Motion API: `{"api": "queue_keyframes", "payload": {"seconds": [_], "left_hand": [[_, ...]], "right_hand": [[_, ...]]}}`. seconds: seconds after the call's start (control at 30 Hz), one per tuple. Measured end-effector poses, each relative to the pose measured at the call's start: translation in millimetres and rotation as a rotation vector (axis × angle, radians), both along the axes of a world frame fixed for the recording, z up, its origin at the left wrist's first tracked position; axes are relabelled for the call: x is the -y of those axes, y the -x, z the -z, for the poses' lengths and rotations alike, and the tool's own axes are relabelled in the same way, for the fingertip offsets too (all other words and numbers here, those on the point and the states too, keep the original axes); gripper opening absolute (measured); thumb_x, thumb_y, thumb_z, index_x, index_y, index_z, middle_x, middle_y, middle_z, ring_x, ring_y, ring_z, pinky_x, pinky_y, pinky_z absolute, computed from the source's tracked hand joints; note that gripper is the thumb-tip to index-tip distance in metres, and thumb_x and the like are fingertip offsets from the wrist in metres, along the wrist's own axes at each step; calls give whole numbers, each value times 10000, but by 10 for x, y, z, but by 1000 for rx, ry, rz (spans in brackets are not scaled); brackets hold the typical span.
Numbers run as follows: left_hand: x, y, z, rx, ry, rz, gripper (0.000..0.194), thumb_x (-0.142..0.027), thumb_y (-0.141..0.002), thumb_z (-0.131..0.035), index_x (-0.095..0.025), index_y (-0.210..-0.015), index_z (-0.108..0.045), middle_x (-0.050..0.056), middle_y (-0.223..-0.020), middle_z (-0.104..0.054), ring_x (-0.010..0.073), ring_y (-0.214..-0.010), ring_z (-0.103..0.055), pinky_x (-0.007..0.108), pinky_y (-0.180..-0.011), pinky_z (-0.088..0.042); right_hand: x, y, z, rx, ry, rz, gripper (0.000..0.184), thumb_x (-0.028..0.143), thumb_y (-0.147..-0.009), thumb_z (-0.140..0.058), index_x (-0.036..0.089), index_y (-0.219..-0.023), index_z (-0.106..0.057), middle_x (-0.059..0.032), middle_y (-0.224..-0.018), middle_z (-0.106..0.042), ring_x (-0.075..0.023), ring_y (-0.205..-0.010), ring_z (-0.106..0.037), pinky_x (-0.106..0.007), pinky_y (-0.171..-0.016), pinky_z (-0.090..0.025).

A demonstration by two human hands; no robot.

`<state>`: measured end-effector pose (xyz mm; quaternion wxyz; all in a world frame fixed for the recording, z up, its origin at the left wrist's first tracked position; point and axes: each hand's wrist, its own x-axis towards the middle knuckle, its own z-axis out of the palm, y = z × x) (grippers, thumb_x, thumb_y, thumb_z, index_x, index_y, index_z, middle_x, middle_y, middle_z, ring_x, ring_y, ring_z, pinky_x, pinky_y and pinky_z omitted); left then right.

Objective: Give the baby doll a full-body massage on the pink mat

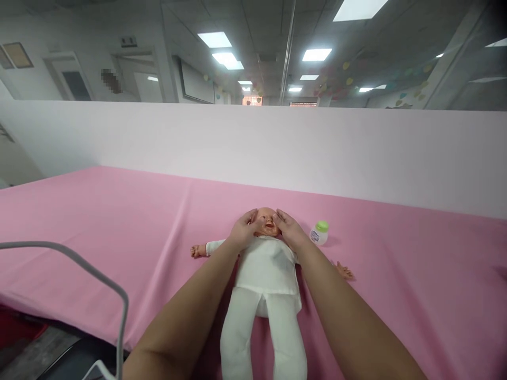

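A baby doll (268,274) in white clothes lies on its back on the pink sheet (99,221), head away from me and arms spread. My left hand (244,230) rests on the left side of the doll's head, fingers laid against its cheek. My right hand (290,228) rests on the right side of the head, fingers stretched onto the face. Neither hand holds anything. A small white bottle with a green cap (319,233) stands just right of the doll's head, close to my right hand.
A white partition wall (317,153) runs along the far edge of the pink surface. A grey cable (99,279) loops across the lower left, over the near edge. A dark floor and a red object (16,327) show at bottom left.
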<state>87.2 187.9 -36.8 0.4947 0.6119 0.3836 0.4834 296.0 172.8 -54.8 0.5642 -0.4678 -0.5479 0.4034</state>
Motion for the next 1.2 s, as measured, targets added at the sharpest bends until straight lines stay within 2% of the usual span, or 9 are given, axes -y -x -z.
{"api": "queue_keyframes", "payload": {"seconds": [0.13, 0.3, 0.5, 0.63, 0.77, 1.0, 1.2], "left_hand": [[27, 10, 107, -98, -17, 98, 1010, -528, -748, -912, -214, -1603, -476, 131, -1525, -621, 342, -1378, -609, 440, -1169, -483], [20, -37, 106, -113, 8, 80, 1163, -507, -639, -988, -200, -1622, -446, 154, -1510, -629, 363, -1350, -630, 449, -1160, -493], [42, -15, 35, -100, 89, 80, 1236, -428, -575, -1035, -210, -1634, -436, 155, -1477, -654, 385, -1360, -614, 479, -1191, -455], [39, 16, 35, -113, 99, 87, 1197, -399, -615, -1021, -222, -1639, -427, 146, -1464, -665, 378, -1364, -609, 494, -1201, -442], [38, 50, 30, -147, 87, 107, 1159, -429, -687, -979, -204, -1657, -388, 164, -1476, -653, 376, -1370, -603, 506, -1204, -437], [0, 126, 60, -53, 142, 249, 1159, -488, -757, -928, -216, -1687, -292, 161, -1525, -614, 353, -1406, -578, 512, -1201, -441], [-114, 173, 160, -50, 100, 271, 997, -585, -815, -854, -310, -1649, -383, 82, -1634, -506, 306, -1521, -456, 487, -1266, -341]], "right_hand": [[196, -47, -32, 70, 23, -19, 1084, 580, -765, -892, 209, -1648, -384, -148, -1703, -384, -341, -1551, -408, -503, -1277, -342], [256, -50, 9, 45, 49, 0, 1252, 478, -686, -961, 229, -1693, -260, -157, -1730, -322, -335, -1568, -377, -485, -1271, -348], [237, -63, 45, 53, 17, -17, 1177, 414, -669, -979, 277, -1654, -350, -130, -1700, -395, -328, -1525, -445, -490, -1250, -389], [251, -79, 14, 87, 15, 3, 1161, 396, -646, -994, 274, -1636, -400, -128, -1666, -451, -353, -1505, -468, -528, -1257, -375], [288, -123, -26, 116, 33, -14, 1092, 389, -683, -977, 299, -1624, -431, -91, -1675, -445, -353, -1508, -464, -538, -1260, -377], [283, -220, 2, -105, 45, -185, 927, 350, -773, -926, 315, -1586, -483, -40, -1682, -443, -297, -1537, -435, -514, -1277, -360], [240, -250, 36, -215, 67, -203, 721, 424, -831, -885, 320, -1487, -603, -19, -1676, -450, -261, -1561, -400, -486, -1308, -294]]}}
